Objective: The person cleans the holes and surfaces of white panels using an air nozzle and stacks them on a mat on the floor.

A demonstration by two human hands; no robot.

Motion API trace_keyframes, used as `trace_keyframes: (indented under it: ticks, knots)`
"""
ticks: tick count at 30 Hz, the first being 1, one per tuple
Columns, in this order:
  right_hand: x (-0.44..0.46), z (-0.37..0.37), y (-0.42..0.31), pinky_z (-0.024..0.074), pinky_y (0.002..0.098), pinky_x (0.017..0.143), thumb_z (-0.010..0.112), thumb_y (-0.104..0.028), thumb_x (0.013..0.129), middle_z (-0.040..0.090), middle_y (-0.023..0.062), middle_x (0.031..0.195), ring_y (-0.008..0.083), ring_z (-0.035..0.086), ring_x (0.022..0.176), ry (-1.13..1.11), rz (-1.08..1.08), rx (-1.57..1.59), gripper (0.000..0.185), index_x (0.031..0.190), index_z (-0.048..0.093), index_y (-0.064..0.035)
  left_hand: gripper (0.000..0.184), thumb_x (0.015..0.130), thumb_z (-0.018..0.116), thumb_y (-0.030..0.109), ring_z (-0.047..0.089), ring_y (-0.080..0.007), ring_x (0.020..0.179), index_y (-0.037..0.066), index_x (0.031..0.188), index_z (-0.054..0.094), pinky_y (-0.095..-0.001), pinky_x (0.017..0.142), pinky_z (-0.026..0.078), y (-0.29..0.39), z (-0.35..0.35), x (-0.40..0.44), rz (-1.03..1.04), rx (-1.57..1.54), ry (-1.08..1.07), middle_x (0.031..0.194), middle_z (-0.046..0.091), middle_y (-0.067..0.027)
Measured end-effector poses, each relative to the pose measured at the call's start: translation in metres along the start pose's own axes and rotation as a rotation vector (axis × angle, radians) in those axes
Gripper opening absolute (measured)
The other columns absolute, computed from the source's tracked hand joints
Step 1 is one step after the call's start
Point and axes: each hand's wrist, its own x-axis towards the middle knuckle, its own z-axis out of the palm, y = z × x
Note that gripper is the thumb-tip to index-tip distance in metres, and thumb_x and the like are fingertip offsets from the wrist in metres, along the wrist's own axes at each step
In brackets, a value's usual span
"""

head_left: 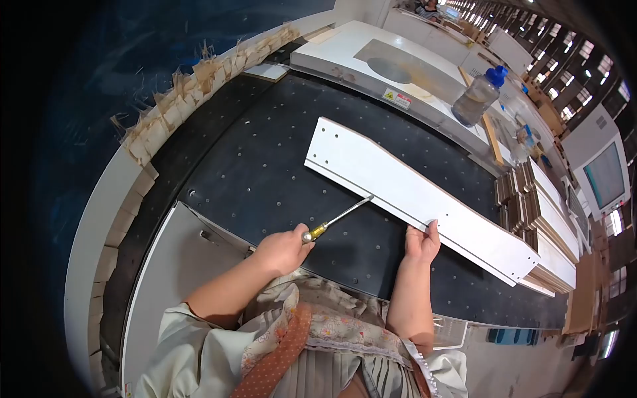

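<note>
A long white board (398, 182) with small drilled holes near its ends lies over the black studded table. My right hand (423, 242) grips its near edge, the thumb on top and the fingers partly hidden below. In my left hand (283, 249) is a screwdriver (320, 231) with a yellow handle, the fingers wrapped around it. The screwdriver's shaft points up and right, and its tip meets the near edge of the board, left of my right hand.
Beyond the black table (265, 179) runs a white machine housing (371, 63) carrying a water bottle (476, 99) with a blue cap. Stacked boards (547, 225) stand at the right, near a monitor (604, 176). A person (428, 9) is in the far background.
</note>
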Motion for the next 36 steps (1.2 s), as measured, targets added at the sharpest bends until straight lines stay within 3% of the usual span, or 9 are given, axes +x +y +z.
trace_keyframes:
  ticks: [4,9,15,22,36]
  knots:
    - [0.004,-0.021,0.001,0.0278,0.0519,0.107,0.054,-0.002,0.084,0.045,0.0143,0.132,0.0318,0.040,0.125,-0.088,0.102,0.010,0.049,0.130,0.039,-0.0002,0.026,0.091,0.048,0.028,0.059,-0.0401,0.069,0.004,0.097,0.040,-0.0489,0.060,0.045,0.000,0.010,0.006,0.014,0.021,-0.050,0.070,0.060,-0.0194]
    - [0.010,-0.021,-0.005,0.0319,0.0523,0.104,0.052,-0.004,0.084,0.046,0.0148,0.131,0.0329,0.043,0.123,0.002,0.083,-0.042,0.047,0.129,0.040,-0.0004,0.026,0.091,0.048,0.028,0.058,-0.0405,0.070,0.005,0.098,0.040,-0.0487,0.061,0.045,-0.002,0.010,0.010,-0.024,0.036,-0.078,0.070,0.059,-0.0193]
    - [0.011,-0.016,-0.006,0.0337,0.0526,0.103,0.050,-0.004,0.085,0.047,0.0151,0.130,0.0331,0.044,0.121,0.119,0.075,-0.058,0.044,0.128,0.040,0.0002,0.029,0.092,0.048,0.030,0.057,-0.0418,0.074,0.004,0.103,0.041,-0.0493,0.064,0.043,-0.034,-0.014,0.007,-0.214,0.081,0.033,0.073,0.059,-0.0214]
    - [0.010,-0.018,-0.008,0.0324,0.0538,0.103,0.051,-0.001,0.083,0.046,0.0151,0.130,0.0336,0.043,0.122,0.128,0.041,-0.034,0.047,0.129,0.040,-0.0008,0.028,0.092,0.048,0.028,0.057,-0.0418,0.072,0.003,0.102,0.041,-0.0493,0.063,0.044,-0.063,-0.024,0.003,-0.289,0.166,0.116,0.073,0.059,-0.0213]
    - [0.010,-0.018,-0.009,0.0312,0.0549,0.104,0.051,0.001,0.082,0.046,0.0153,0.131,0.0341,0.042,0.123,0.141,0.030,-0.020,0.048,0.129,0.040,0.0000,0.030,0.092,0.046,0.031,0.060,-0.0400,0.068,0.002,0.097,0.042,-0.0486,0.062,0.047,-0.046,-0.020,0.020,-0.205,0.127,0.095,0.070,0.061,-0.0202]
